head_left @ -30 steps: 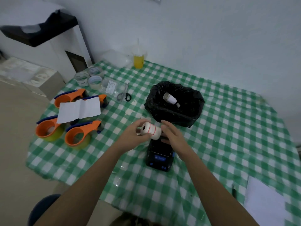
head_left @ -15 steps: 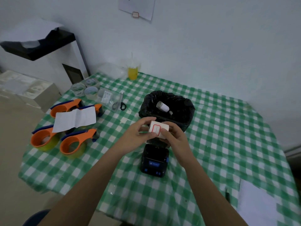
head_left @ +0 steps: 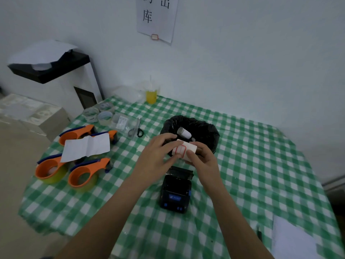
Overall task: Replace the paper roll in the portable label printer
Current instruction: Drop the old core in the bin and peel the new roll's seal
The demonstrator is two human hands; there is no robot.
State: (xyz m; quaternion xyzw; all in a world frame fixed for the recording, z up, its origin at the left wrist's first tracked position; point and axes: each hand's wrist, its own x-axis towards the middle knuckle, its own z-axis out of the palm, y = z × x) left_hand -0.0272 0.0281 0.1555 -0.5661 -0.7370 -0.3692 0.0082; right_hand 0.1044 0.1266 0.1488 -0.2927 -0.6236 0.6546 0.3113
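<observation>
Paper roll (head_left: 183, 149) up in the air between both hands, above the far end of the label printer (head_left: 175, 191) and just in front of the bin (head_left: 209, 131). Held at much the same spot as half a second ago, though turned a little further since the second-ago view, when the round side faced up; now a flat, red-framed label faces the camera. Long axis roughly left to right, tilted slightly, right end a touch farther away. Loose leading label peeled toward the near-left.

Left hand (head_left: 156, 156) clamped on the left side of the roll, thumb over the top, fingers (head_left: 174, 145) lying across the near face. Right hand (head_left: 202, 158) clamped on the right end, thumb (head_left: 191, 153) pressing the label edge from below, remaining fingers curled behind and partly hidden. Roll pinched between the two sets of fingers, touching both.

Printer flat on the green checked tablecloth (head_left: 261, 165), lid open at the far end, empty bay dark. Inside the black-bagged bin, a spent roll core (head_left: 183, 132) lying on its side.

Farther left, three orange tape dispensers (head_left: 84, 176) with a folded white sheet (head_left: 86, 147) resting across them. Scissors (head_left: 137, 130) beside clear tape rolls (head_left: 104, 115). Yellow drink cup (head_left: 151, 95) at the back edge by the wall.
</observation>
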